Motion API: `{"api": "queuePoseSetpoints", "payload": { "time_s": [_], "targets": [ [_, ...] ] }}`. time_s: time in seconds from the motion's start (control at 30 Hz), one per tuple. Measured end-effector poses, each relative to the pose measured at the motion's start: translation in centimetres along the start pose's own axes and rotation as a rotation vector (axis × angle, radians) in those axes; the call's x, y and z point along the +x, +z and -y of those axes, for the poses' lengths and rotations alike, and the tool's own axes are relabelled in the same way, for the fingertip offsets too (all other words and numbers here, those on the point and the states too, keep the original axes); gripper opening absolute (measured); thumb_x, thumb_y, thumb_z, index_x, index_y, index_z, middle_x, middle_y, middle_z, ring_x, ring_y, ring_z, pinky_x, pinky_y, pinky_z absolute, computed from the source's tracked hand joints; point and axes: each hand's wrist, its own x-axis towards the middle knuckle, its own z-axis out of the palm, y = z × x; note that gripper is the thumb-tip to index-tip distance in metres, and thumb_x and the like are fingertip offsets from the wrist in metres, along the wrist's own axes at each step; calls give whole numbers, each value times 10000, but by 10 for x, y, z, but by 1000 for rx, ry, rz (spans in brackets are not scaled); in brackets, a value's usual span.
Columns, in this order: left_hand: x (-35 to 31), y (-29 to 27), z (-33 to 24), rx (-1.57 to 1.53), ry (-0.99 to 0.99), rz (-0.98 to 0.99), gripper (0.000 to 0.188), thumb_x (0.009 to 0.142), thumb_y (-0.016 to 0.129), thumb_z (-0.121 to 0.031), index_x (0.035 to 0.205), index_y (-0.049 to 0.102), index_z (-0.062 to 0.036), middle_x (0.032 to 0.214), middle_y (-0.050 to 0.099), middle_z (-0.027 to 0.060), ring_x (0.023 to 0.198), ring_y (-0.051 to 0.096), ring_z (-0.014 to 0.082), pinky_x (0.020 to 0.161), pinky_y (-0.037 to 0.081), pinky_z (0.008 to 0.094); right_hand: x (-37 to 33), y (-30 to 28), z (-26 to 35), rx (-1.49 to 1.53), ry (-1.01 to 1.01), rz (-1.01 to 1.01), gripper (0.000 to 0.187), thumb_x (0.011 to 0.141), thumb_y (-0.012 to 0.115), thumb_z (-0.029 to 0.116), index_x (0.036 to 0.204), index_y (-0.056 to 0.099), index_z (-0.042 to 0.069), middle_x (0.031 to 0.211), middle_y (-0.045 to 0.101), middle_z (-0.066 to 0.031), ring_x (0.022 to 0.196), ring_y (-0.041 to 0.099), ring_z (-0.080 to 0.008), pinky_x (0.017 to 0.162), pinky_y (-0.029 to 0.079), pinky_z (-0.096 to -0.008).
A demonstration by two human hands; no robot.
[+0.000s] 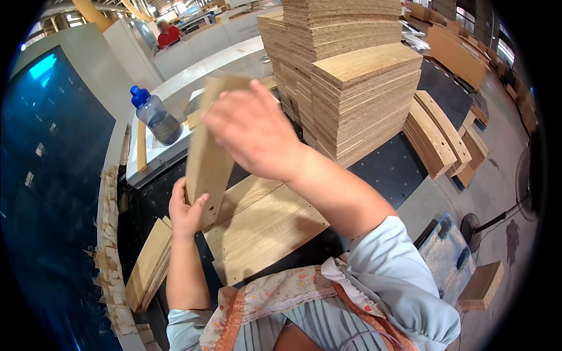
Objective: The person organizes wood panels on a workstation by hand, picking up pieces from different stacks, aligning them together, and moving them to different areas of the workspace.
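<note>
A pale wooden board stands tilted on its end in front of me, blurred at its upper part. Low on its edge, my left hand grips it with the thumb on the near face and the fingers behind. My right hand is curled at the board's upper end, smeared by motion, its fingertips partly hidden. Beneath lie several flat wooden panels side by side, with small holes along their edges. A small stack of boards rests left of my left forearm.
Tall stacks of boards rise beyond the dark perforated table. Curved drilled pieces lie to the right. A blue-capped bottle stands on a white ledge at left. A fan stands at right; a person in red is far back.
</note>
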Motion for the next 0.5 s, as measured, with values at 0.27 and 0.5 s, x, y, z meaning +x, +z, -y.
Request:
{"api": "queuePoseSetpoints", "payload": {
  "time_s": [0.27,0.5],
  "targets": [
    [9,53,7,-467,79,-215,664,748,664,-12,1303,299,-32,1233,439,94,1131,446,189,969,357,332,-92,108,46,881,773,242,696,846,569,336,1344,252,-33,1328,333,-266,1249,329,-367,1033,275,-402],
    [20,64,4,-464,20,-288,629,784,623,2,1312,282,-23,1247,424,107,1134,435,189,973,346,323,-89,108,40,1060,749,39,595,876,515,273,1344,268,1,1335,349,-227,1258,330,-337,1038,274,-382]
  ]
}}
